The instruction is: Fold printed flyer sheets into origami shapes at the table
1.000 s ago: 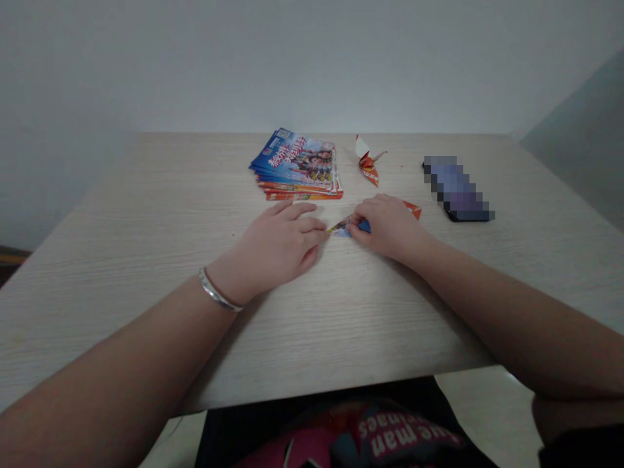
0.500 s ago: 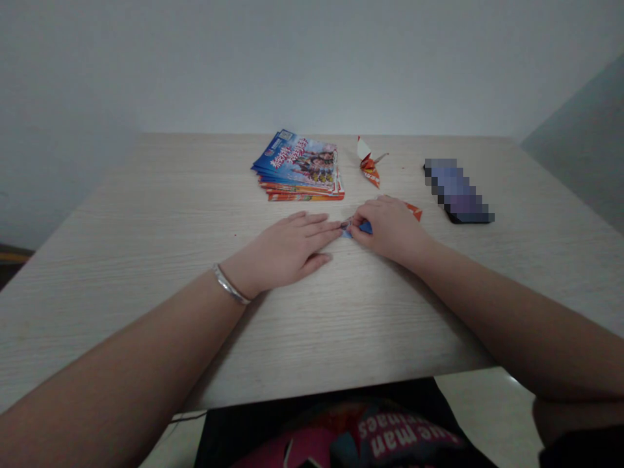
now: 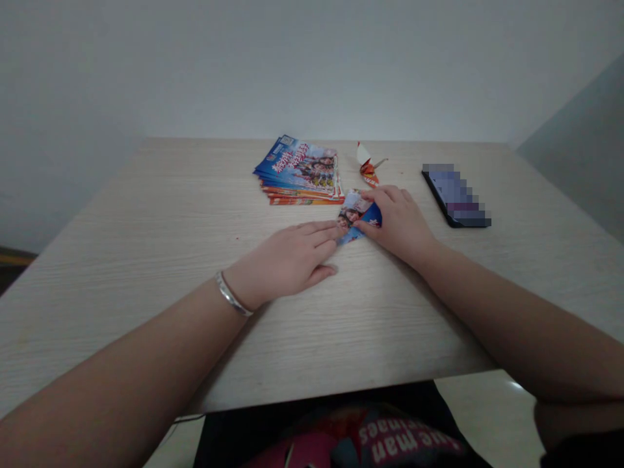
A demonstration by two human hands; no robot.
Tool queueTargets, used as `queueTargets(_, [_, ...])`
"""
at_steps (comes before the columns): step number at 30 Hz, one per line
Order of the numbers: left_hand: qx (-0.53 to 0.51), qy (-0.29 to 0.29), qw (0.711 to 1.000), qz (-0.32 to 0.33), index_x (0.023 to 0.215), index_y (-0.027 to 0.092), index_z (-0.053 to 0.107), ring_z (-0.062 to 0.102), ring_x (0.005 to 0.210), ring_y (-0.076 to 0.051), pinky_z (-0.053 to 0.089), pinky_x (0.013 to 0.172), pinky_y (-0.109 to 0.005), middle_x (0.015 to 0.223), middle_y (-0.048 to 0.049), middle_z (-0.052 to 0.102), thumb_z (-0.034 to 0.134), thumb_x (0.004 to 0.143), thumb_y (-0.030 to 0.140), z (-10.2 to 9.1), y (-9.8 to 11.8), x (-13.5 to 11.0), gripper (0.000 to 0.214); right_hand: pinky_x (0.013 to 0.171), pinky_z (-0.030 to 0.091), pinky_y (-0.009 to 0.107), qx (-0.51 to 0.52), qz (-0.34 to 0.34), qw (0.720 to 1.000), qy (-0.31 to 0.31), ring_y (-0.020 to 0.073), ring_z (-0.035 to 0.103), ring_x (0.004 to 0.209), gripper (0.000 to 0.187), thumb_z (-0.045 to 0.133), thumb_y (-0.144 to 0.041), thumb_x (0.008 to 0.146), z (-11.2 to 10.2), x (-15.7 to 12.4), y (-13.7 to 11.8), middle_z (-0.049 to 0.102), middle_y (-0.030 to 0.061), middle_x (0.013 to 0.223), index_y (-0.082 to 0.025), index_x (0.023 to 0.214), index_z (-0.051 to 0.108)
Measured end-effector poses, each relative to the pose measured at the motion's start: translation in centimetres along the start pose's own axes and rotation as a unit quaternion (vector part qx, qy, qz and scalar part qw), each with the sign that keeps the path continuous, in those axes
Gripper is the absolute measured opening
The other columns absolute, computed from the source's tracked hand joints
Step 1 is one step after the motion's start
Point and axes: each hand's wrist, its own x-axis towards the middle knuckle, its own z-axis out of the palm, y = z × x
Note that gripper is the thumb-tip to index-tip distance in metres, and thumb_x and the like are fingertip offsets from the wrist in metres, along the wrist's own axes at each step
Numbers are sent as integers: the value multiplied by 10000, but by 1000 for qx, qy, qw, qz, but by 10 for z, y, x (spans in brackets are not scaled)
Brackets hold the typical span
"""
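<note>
A small folded piece of printed paper (image 3: 355, 213), blue with photos, lies on the wooden table (image 3: 146, 214) between my hands. My left hand (image 3: 287, 260) lies flat with its fingers stretched out, and the fingertips press the paper's left corner. My right hand (image 3: 397, 218) rests on the paper's right side with fingers curled, pinching its edge between thumb and fingers. A silver bracelet (image 3: 233, 296) circles my left wrist.
A stack of colourful printed leaflets (image 3: 298, 174) lies just beyond my hands. A folded paper crane (image 3: 369, 167) stands to its right. A dark phone (image 3: 455, 194) lies further right. The table's near edge runs above my lap.
The paper has been turned or lifted so more of its printed face shows. My right hand shifted a little away from me and my left hand flattened, fingers reaching the paper.
</note>
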Motion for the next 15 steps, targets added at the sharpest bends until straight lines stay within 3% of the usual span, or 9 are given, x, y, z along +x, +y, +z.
queueTargets(6, [9, -18, 1000, -8, 1288, 82, 565, 516, 1339, -305, 387, 1142, -459, 1473, -193, 520, 484, 999, 437, 2, 0, 1, 465, 969, 431, 475, 0, 11, 1000, -6, 339, 559, 1153, 538, 628, -483, 882, 0, 0, 2, 645, 166, 1264, -153, 1305, 586])
queueTargets(11, [-2, -4, 1000, -22, 1358, 63, 515, 539, 1313, -302, 405, 1124, -438, 1444, -214, 540, 500, 989, 444, 2, 0, 0, 530, 965, 430, 476, -3, 8, 1000, -4, 336, 582, 1126, 494, 600, -491, 902, 0, 2, 3, 672, 159, 1231, -154, 1263, 606])
queueTargets(15, [-4, -12, 1000, -21, 1449, 108, 457, 499, 1363, -273, 380, 1152, -409, 1491, -169, 510, 476, 1005, 435, 3, 0, -1, 552, 962, 435, 466, 5, 18, 1000, -4, 326, 587, 1118, 465, 609, -476, 894, 0, 3, 4, 677, 157, 1209, -150, 1226, 617])
